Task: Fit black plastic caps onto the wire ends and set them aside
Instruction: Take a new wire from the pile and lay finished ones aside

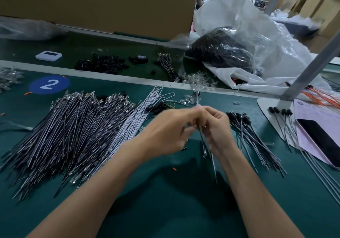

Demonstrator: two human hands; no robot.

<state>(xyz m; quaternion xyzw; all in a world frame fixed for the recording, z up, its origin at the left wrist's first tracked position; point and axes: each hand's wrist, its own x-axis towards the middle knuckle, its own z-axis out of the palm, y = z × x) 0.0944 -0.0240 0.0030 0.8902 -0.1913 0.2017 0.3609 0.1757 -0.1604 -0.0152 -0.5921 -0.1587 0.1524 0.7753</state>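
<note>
Wire (209,153): one, hanging above the green mat (165,201) at mid-frame, its top held between both hands and its tail slanting down toward the viewer; it is blurring.
Left hand (171,127): fingers are curling in and pinching the top of the wire, touching the right hand.
Right hand (218,125): fingers are curling round the same wire just below the left fingertips.
Cap on the held wire: the fingers are hiding it, so I cannot tell whether one is on.
Black bit (184,148): one small piece is showing just under the left hand; I cannot tell whether it is being held or lying on the mat.
Capped wires (252,138): one loose pile, too many to count, is lying just right of the right hand.
Four more capped wires (280,111): these are lying with heads on the white base (266,105), well right.
Bare wires (70,132): one big dark heap is lying left of the hands, with a smaller fan of white wires (145,107) touching its right edge.
Caps (101,63): one loose heap is sitting on the far belt.
Tape (140,58): one roll is sitting right of the caps.
Bag (220,51): one clear bag is holding black parts at far right.
Phone (320,140): one is lying on papers at the right edge.
Disc (49,84): one blue disc is reading "2", far left.
</note>
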